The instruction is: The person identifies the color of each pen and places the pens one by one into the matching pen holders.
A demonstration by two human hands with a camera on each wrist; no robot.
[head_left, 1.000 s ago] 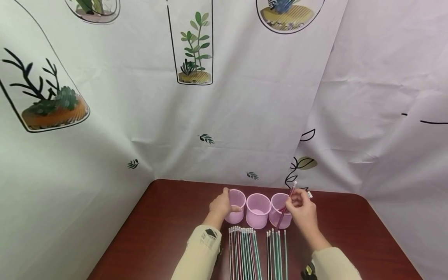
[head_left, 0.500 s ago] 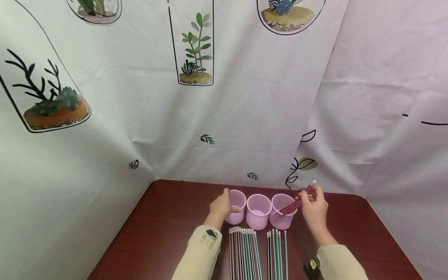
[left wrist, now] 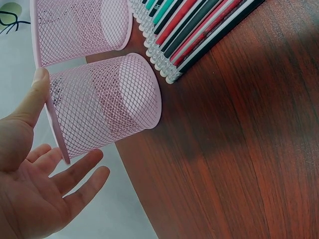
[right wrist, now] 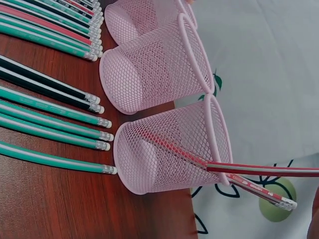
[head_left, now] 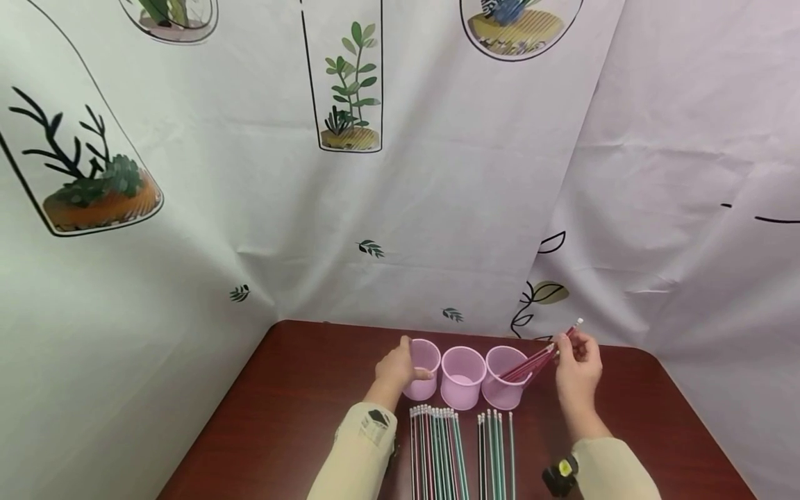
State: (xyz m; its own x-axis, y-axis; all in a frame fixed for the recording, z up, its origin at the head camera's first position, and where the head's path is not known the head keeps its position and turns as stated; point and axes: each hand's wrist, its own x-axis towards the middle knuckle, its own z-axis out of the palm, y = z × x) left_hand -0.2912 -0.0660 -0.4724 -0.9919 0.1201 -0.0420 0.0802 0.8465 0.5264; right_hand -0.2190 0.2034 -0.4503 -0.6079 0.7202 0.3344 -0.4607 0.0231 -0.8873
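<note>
Three pink mesh pencil cups stand in a row at the back of the table. My left hand holds the left cup by its side; in the left wrist view the thumb lies on the rim and the other fingers spread along the opposite side. Beyond the right cup, my right hand pinches a red pencil near its eraser end. That pencil slants across the right cup's rim. Another red-striped pencil leans inside the same cup, eraser end out. The middle cup looks empty inside.
In front of the cups, a left group of green, black and red pencils lies side by side. A smaller group of green and black pencils lies to its right. Behind the brown table hangs a printed white cloth.
My right hand has moved right and swung the red pencil from nearly upright over the right cup to a slant across its rim. My left hand has stayed at the left cup.
</note>
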